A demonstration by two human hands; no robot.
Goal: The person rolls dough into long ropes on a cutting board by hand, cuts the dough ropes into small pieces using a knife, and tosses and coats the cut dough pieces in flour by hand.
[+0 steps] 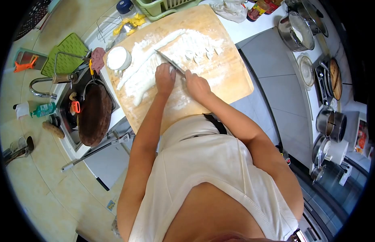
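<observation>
A floured wooden board (236, 74) lies in front of me. My right hand (197, 86) is closed round the handle of a knife (170, 60), whose blade points up and to the left. My left hand (165, 79) rests with curled fingers on the end of a short dough rope (144, 92), close beside the blade. A longer dough rope (149, 54) runs diagonally across the board beyond my hands. Several small cut dough pieces (196, 59) lie in loose flour to the right of the knife tip. A white container of flour (118, 59) stands at the board's left edge.
Left of the board is a sink (70, 128) holding a large dark brown oval thing (94, 115), under a faucet (42, 94). A green rack (165, 8) and bottles (258, 10) stand behind the board. Pots (295, 31) line the right-hand counter.
</observation>
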